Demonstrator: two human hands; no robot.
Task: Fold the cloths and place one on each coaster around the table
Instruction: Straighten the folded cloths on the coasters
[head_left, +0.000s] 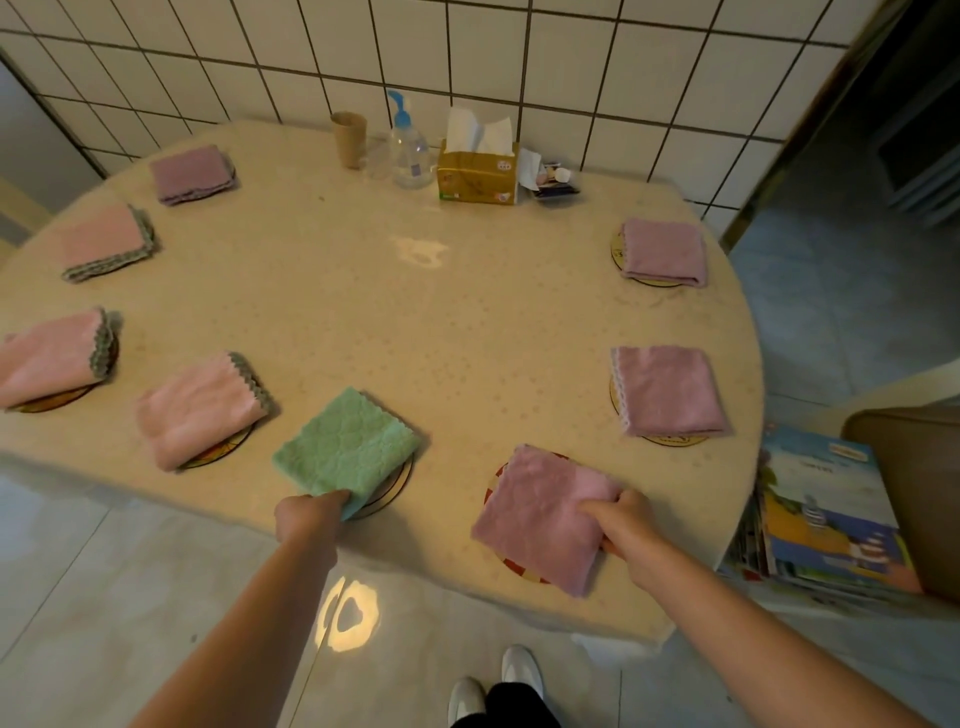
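Here, left hand (311, 512) fingers pinching folded green cloth (345, 441), right hand (621, 522) fingers gripping folded mauve cloth (540, 514)

Eight folded cloths (347, 446), seven visible coasters (669, 439), one tissue box (478, 176), one pump bottle (410, 148)

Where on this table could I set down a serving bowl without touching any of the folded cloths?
The table is bare across its middle, bordered by the pink cloths on the left, the purple cloths on the right and the tissue box at the back. The rim is crowded with cloths, the back edge with clutter.
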